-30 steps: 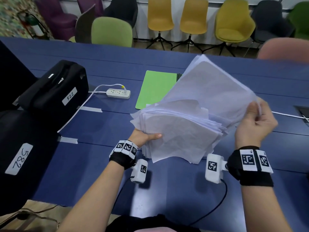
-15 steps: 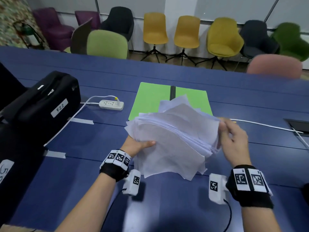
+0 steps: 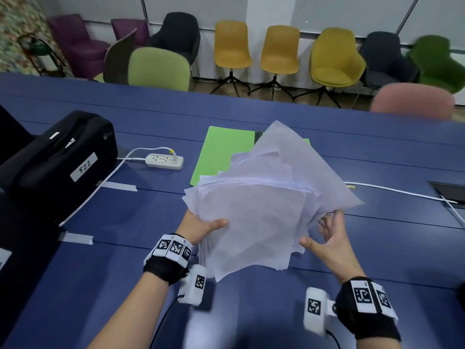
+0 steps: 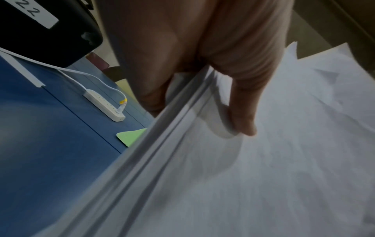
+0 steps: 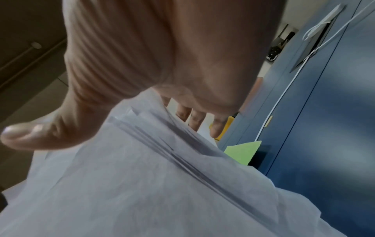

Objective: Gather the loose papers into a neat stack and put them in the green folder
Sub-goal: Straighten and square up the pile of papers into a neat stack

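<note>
An untidy stack of white papers point(image 3: 261, 210) hangs tilted above the blue table point(image 3: 125, 215), its sheets fanned out at different angles. My left hand point(image 3: 205, 226) grips the stack's left edge, thumb on top and fingers hidden beneath; the left wrist view shows the thumb point(image 4: 243, 115) pressing the papers point(image 4: 263, 176). My right hand point(image 3: 324, 235) is spread at the stack's near right corner, thumb and fingers straight. In the right wrist view the papers point(image 5: 142, 184) run between the thumb point(image 5: 30, 136) and fingers point(image 5: 194, 118). The green folder point(image 3: 221, 152) lies open behind the stack, partly hidden.
A white power strip point(image 3: 164, 161) with its cable lies left of the folder. A black case point(image 3: 57, 157) labelled 522 stands at the far left. A white cable point(image 3: 402, 193) runs to a table hatch point(image 3: 450, 191) on the right. Chairs line the far side.
My right hand laid the lifted sheet back on the stack, let go and dropped to the near right corner, fingers spread. The left hand kept its grip throughout.
</note>
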`<state>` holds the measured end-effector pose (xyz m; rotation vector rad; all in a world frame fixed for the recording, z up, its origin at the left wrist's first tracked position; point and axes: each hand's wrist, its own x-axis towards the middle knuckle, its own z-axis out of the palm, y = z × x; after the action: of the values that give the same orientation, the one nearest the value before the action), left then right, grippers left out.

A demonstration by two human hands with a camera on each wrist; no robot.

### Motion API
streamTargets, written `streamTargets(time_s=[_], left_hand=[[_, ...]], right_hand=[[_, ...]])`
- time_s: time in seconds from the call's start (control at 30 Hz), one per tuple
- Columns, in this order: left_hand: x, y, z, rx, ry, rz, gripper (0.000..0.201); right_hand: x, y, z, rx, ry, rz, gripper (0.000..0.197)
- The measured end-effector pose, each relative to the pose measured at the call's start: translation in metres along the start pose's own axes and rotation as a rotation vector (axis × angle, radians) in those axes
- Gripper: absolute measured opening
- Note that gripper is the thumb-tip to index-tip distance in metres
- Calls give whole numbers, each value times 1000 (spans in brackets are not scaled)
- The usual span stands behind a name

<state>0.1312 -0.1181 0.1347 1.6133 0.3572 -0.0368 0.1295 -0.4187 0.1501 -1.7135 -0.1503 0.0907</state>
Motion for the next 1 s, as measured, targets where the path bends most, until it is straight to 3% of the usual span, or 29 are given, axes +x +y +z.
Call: streamTargets(time_s=[0.1,0.23,0.37,0.4,0.5,0.6,0.67,0.83,0.9,1.0], left_hand=[[-1,1,-6,28,-60,-40,61],[-2,1,-13,93,-170,-79,58],[-5,7,-13,242,-288,-18,49],[-5,8,-12,254,-290,-1,50],[-7,11,-11,294,-272,34,49],[-9,14,-10,289,-316,35,48],[-7,9,-10,294,-319,14,48],[-15,-6,-6,177,-176,-169,36],[-20,-1,-1,150,-130,-164,33],[-22,8,6,120,-35,-67,30]], right_hand=[[8,5,-1,-26,40,101,101],[13,6,-3,-25,73,247,44],[20,11,-4,-36,27,315,33],[22,13,-4,-26,-2,339,33],[22,15,-2,5,-33,342,64],[22,14,4,67,29,262,43],[24,13,8,88,33,224,41],[24,16,23,92,8,297,19],[22,22,26,84,40,351,19],[19,26,30,82,76,364,37]])
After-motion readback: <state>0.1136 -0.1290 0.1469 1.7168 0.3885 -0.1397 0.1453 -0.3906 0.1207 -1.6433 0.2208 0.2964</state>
